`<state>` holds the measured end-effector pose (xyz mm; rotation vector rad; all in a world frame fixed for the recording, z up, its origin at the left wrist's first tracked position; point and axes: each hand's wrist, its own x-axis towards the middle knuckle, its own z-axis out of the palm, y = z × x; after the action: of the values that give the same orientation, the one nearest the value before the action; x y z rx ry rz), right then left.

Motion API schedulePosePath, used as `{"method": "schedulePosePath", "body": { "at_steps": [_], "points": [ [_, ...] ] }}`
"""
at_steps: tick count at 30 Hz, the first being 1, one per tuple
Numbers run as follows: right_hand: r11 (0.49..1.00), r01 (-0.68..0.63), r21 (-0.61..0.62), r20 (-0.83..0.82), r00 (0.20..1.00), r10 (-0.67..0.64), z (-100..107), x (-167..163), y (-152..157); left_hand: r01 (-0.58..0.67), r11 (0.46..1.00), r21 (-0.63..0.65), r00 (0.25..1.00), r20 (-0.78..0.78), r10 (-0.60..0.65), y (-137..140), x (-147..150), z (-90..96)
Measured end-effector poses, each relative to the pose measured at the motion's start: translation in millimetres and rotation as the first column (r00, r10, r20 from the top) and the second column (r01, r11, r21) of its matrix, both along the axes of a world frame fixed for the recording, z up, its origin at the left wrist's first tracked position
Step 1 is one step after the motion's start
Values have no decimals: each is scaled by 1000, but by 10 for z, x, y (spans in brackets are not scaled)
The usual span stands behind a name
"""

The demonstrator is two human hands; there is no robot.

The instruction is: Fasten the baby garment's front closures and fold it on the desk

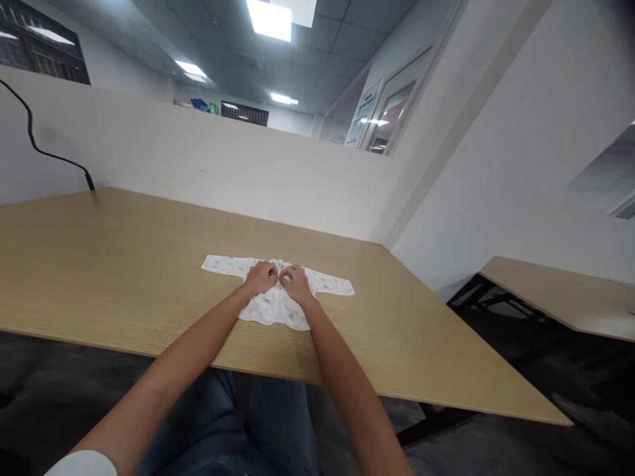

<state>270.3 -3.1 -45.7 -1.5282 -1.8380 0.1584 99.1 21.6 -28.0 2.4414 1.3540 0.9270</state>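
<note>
A small white long-sleeved baby shirt (260, 307) with a faint coloured print lies spread flat on the wooden table, its sleeves stretched out to both sides. Its front opening runs down the middle, and the hem faces me. My left hand (262, 276) rests on the upper chest left of the opening, fingers curled in a pinch on the shirt's edge. Opposite it, my right hand (296, 283) pinches the other edge of the opening. The fingertips of both hands nearly meet at the centre line. Whatever small fastening lies between them is too small to make out.
The light wooden table (149, 264) reaches to a low white partition (238, 165) at the back. A black cable (49, 155) hangs down at the left onto the tabletop. A second table (560, 291) stands to the right, beyond a gap.
</note>
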Motion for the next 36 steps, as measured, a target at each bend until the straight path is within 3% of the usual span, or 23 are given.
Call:
{"method": "schedulePosePath", "body": {
  "at_steps": [36],
  "points": [
    [999, -45, -21, 10, 999, 46, 10, -6, -2, -58, 998, -1, 988, -141, 57, -58, -28, 46]
  ]
}}
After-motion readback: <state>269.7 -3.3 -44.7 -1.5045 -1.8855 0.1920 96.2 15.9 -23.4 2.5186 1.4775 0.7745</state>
